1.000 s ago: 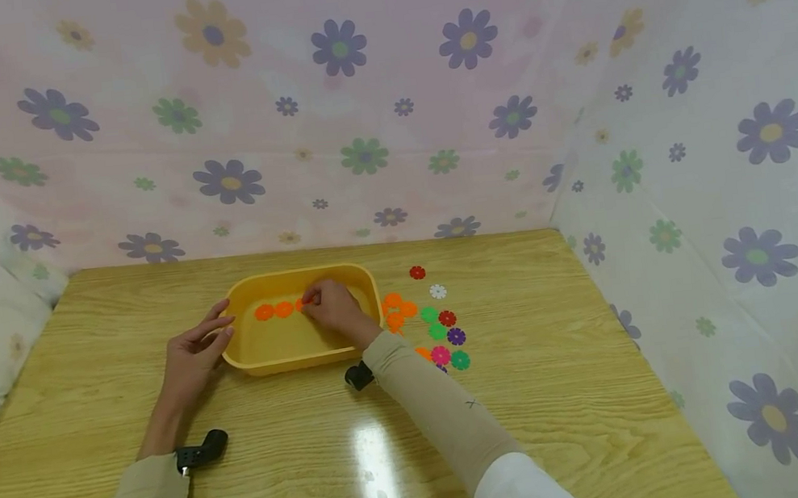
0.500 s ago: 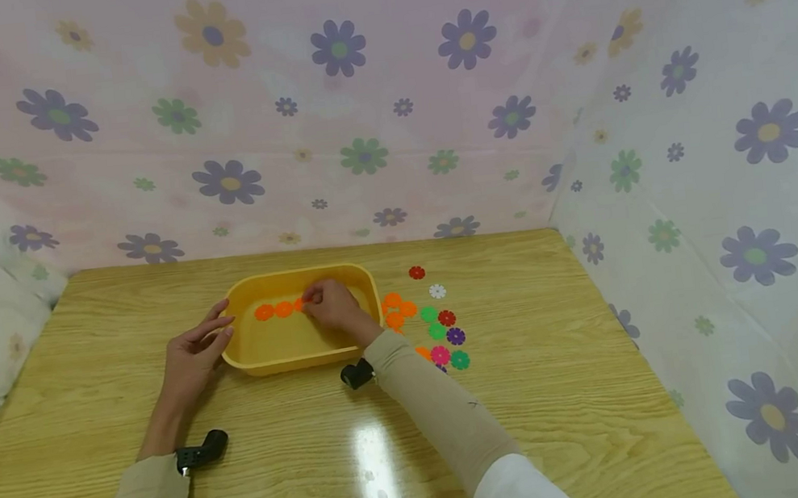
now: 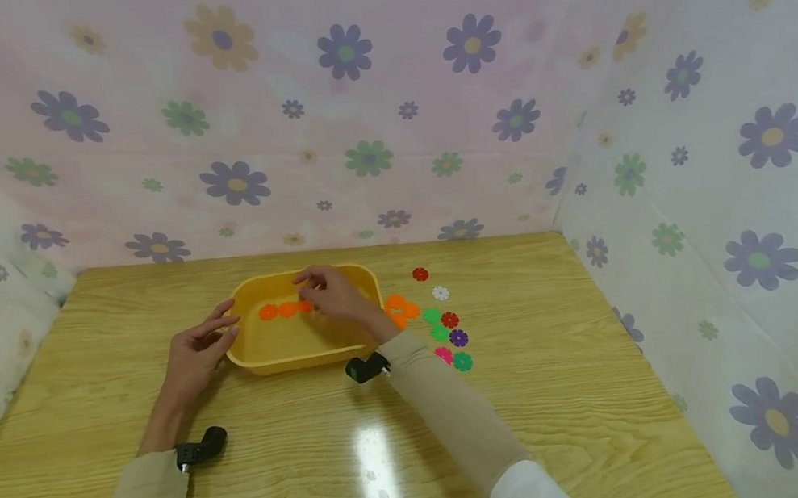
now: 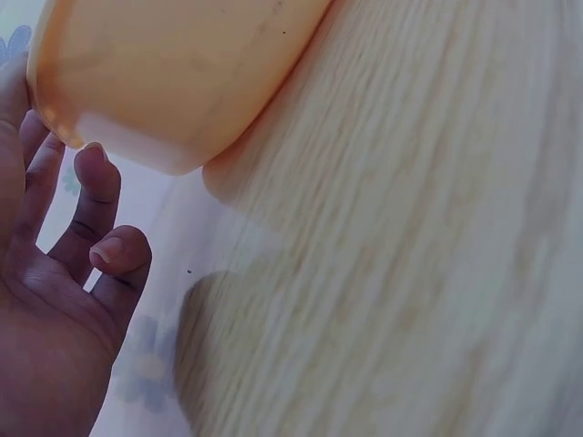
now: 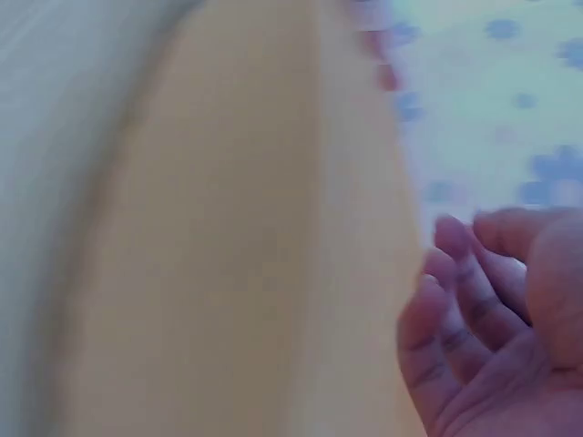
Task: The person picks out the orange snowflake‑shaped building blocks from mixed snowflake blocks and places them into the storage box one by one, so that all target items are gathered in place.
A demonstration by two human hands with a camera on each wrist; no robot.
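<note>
A yellow plastic tray [image 3: 294, 364] rests on the wooden table. Inside it, orange flower-shaped discs lie in a row: one disc [image 3: 268, 312] at the left, another disc [image 3: 288, 309] beside it, and a third disc [image 3: 305, 306] partly hidden by my right hand. My right hand [image 3: 336, 294] is over the tray just above that third disc, fingers loosely bent, with nothing seen between them. My left hand [image 3: 194, 356] touches the tray's left rim with its fingertips. In the left wrist view, the loosely bent fingers [image 4: 96, 182] stand at the tray's outer wall [image 4: 173, 82].
Right of the tray lie several loose discs: an orange cluster [image 3: 400, 309], a red disc [image 3: 419, 274], a white disc [image 3: 440, 293], a purple disc [image 3: 459, 338], green ones [image 3: 440, 331] and a pink one [image 3: 443, 355]. Flower-patterned cloth [image 3: 393, 193] stands behind the table.
The right hand has lifted and loosened its fingers, leaving the third orange disc in the row. The left hand stays at the tray rim. The head view has shifted slightly.
</note>
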